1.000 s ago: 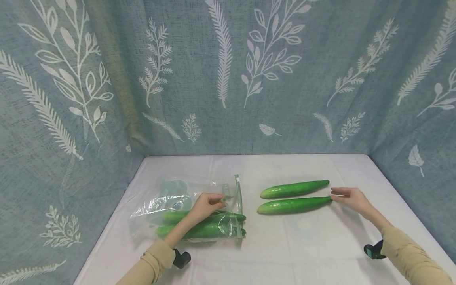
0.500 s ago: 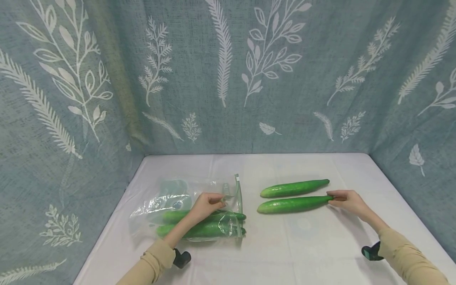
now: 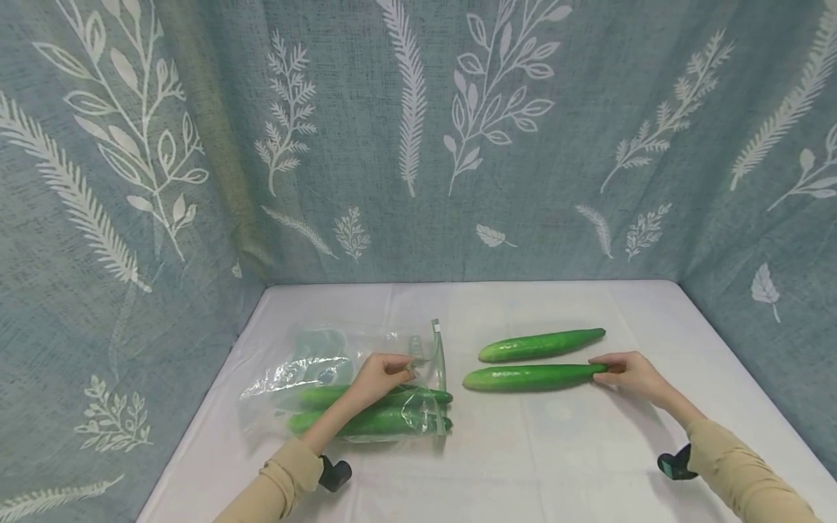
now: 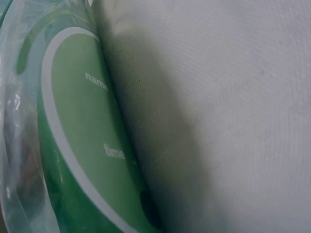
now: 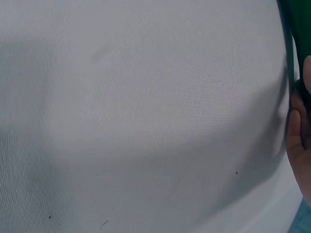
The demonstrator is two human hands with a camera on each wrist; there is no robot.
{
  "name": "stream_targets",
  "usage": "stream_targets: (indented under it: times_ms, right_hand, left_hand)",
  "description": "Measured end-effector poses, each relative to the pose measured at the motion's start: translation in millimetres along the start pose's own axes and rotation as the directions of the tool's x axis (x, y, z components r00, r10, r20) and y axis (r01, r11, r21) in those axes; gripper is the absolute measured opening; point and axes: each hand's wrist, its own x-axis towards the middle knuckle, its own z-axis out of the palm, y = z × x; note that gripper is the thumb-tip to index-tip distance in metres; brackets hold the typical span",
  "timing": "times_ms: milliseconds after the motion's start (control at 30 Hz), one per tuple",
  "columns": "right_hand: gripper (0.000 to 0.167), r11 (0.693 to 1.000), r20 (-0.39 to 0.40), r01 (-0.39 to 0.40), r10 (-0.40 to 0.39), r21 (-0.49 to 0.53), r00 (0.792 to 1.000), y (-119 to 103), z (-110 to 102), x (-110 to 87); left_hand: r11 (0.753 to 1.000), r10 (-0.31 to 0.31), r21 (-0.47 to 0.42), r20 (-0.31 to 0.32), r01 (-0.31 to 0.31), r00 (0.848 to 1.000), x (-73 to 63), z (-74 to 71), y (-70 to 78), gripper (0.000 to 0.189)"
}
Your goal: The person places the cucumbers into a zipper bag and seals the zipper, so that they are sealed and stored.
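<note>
My right hand [image 3: 636, 375] grips the narrow right end of a cucumber [image 3: 530, 377] lying on the table; its fingertips also show at the right edge of the right wrist view, beside the cucumber's dark green end [image 5: 297, 24]. Just behind lies another cucumber [image 3: 543, 345], untouched. On the left is a clear zip bag [image 3: 288, 378] with two cucumbers [image 3: 373, 421] inside, their tips near its mouth. My left hand [image 3: 378, 379] pinches the upper layer of the bag near that mouth, over the cucumbers. A printed label [image 4: 82, 111] reading "name" and "time" shows in the left wrist view.
A white cloth [image 3: 523, 457] covers the table. Blue-green curtains [image 3: 418, 145] with white leaf prints hang behind it and on both sides. The bag's green zip strip [image 3: 439, 363] stands upright at its right end.
My right hand has come in from the right, taken hold of the nearer cucumber's end and shifted it slightly left. The left hand and the bag have stayed in place.
</note>
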Motion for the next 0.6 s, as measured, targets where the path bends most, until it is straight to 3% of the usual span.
stream_targets:
  times_ms: [233, 600]
  right_hand:
    - [0.040, 1.000, 0.018, 0.003, -0.003, 0.006, 1.000, 3.0, -1.1, -2.0]
    - [0.047, 0.995, 0.055, -0.015, 0.009, 0.095, 0.998, 9.0, -4.7, -6.2]
  left_hand:
    - [1.000, -0.002, -0.003, 0.001, 0.002, 1.000, 0.5, -0.4, 0.3, 0.028]
    - [1.000, 0.018, 0.023, -0.004, -0.017, 1.000, 0.3, 0.7, -0.1, 0.028]
